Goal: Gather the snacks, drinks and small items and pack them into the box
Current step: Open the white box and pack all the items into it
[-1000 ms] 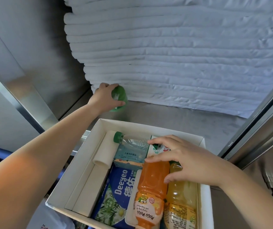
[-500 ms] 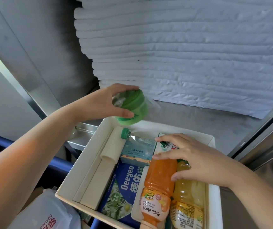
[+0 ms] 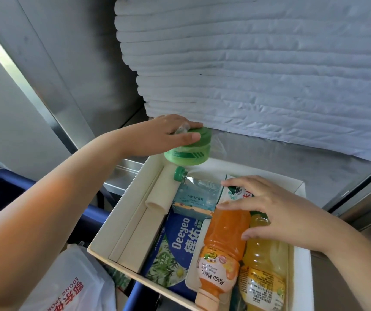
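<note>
The box (image 3: 121,212) is being packed, nearly full. Inside it, the orange bottle (image 3: 222,239) is being pressed by the flat, spread right hand (image 3: 276,212). Over its far left corner, a green jar (image 3: 189,153) is being gripped from above by the left hand (image 3: 157,135). Jamming is being risked, since little room is being left free.

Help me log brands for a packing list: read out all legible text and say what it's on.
"Deeyeo": blue pack.
"德佑": blue pack.
"99.9": blue pack.
"MOGU MOGU": orange bottle, upside down to the camera.
"EDONG SPOR", cut off: plastic bag.
Too small or blurred: pouch, carton, yellow bottle, green jar.
</note>
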Demonstrator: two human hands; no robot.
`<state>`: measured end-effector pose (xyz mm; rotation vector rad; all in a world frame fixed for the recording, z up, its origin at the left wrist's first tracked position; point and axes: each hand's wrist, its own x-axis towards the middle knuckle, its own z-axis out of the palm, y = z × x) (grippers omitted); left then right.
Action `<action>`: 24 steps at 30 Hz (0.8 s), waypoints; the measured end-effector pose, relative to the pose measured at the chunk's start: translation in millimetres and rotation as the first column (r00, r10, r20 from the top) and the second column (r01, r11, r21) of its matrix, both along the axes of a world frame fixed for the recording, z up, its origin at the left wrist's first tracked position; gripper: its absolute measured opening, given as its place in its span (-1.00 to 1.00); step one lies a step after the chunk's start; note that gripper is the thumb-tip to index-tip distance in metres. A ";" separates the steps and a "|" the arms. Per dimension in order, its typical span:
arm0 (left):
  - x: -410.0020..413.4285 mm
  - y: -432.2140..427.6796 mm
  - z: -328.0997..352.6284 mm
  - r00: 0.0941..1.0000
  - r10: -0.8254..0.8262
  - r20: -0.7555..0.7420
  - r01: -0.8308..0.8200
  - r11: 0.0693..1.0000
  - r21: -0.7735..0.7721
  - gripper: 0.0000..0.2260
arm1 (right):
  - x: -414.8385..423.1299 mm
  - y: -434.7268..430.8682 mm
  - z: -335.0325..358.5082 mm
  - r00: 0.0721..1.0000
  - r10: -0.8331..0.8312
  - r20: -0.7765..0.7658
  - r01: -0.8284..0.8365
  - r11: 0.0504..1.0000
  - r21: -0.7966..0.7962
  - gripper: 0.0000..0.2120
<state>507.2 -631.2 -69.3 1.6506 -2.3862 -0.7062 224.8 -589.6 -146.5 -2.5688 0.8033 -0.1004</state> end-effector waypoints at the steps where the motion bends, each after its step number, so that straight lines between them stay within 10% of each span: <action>1: 1.1 -1.7 2.4 1.000 -0.023 0.021 0.022 0.999 0.034 -0.33 | -0.1 0.0 -0.2 1.000 0.000 0.002 0.000 1.000 -0.002 -0.44; 6: 11.2 -6.7 12.9 0.957 -0.135 0.258 0.098 0.984 0.151 -0.13 | 0.3 -0.5 -0.6 1.000 0.001 0.009 -0.001 1.000 0.003 -0.44; 24: -14.5 -17.6 20.6 0.981 -0.021 0.193 0.009 0.998 0.064 -0.45 | 0.2 0.2 -0.8 1.000 0.015 0.026 -0.014 1.000 -0.008 -0.47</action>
